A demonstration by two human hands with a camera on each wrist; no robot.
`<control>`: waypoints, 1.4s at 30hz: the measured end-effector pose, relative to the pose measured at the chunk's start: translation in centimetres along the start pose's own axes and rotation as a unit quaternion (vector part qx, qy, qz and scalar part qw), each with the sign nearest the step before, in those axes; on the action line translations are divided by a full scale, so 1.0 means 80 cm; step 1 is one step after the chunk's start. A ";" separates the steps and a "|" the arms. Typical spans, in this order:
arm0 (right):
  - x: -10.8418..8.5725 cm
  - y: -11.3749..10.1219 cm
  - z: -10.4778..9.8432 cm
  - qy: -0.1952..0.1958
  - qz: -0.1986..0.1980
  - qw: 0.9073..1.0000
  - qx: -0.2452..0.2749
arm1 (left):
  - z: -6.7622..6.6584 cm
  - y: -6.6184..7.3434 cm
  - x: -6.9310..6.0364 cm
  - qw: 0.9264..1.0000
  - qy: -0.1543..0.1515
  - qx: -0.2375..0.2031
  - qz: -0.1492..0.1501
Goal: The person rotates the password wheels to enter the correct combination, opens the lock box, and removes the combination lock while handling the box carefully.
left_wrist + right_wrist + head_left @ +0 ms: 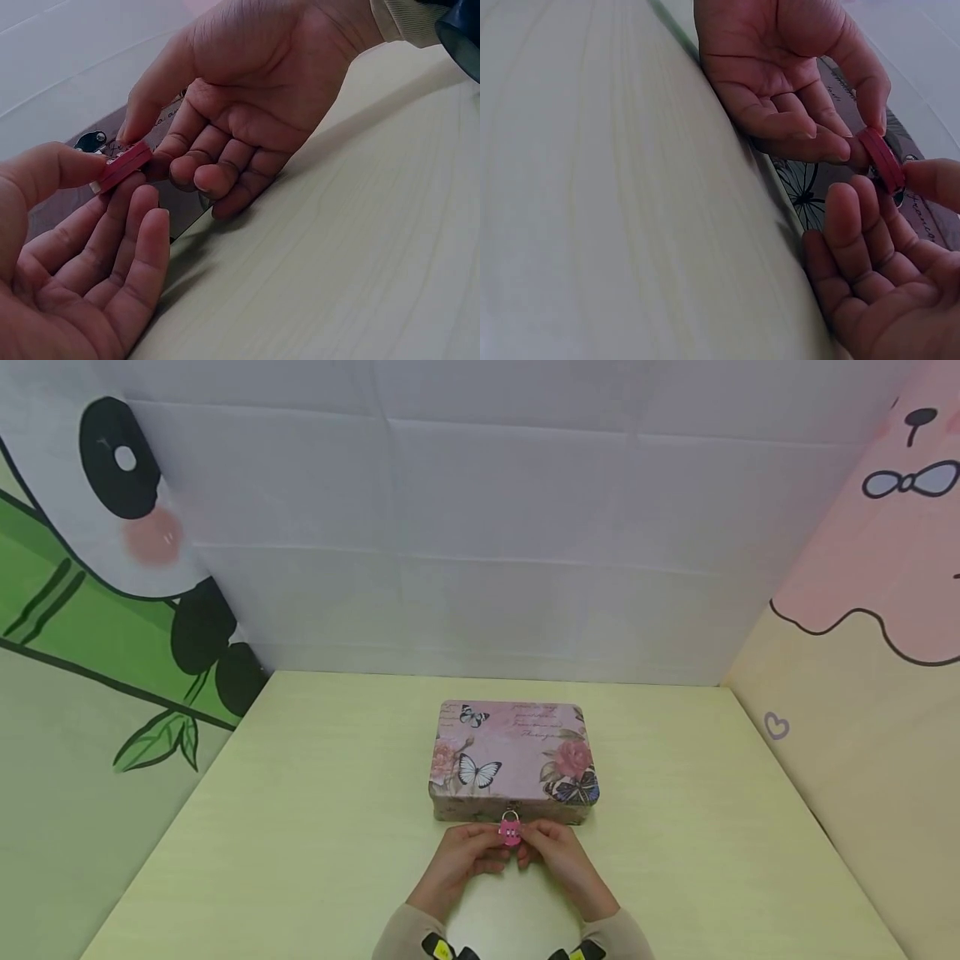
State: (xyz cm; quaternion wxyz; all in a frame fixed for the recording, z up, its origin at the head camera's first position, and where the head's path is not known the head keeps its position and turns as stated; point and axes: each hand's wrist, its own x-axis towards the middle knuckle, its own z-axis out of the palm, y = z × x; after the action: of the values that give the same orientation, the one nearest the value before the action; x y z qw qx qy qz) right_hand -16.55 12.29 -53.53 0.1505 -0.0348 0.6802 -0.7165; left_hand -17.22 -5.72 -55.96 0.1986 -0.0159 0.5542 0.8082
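A pink combination padlock (510, 832) with a metal shackle is at the front latch of a pink tin box (517, 747) printed with butterflies and roses. The left hand (468, 860) pinches the lock's left side between thumb and fingers; the right hand (558, 860) pinches its right side. In the left wrist view, the padlock (124, 166) lies between the left hand (82, 262) and the right hand (240, 97). From the right wrist, the padlock (883, 161) shows edge-on between the left hand (787, 75) and the right hand (892, 277).
The box stands on a pale yellow table (300, 827). Behind it rises a white cloth backdrop (487, 552). A panda-print panel (142, 585) stands at the left and a pink bear-print panel (885, 568) at the right.
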 end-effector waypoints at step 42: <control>-0.001 -0.004 -0.003 -0.039 -0.016 0.999 -0.005 | -0.002 -0.002 0.002 1.000 -0.009 0.006 0.009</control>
State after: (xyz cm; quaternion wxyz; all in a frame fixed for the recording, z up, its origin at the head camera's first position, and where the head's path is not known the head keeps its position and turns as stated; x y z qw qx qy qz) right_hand -16.58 12.55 -53.23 0.1658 -0.0743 0.6765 -0.7137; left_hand -17.36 -5.76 -56.25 0.1970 -0.0024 0.5576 0.8064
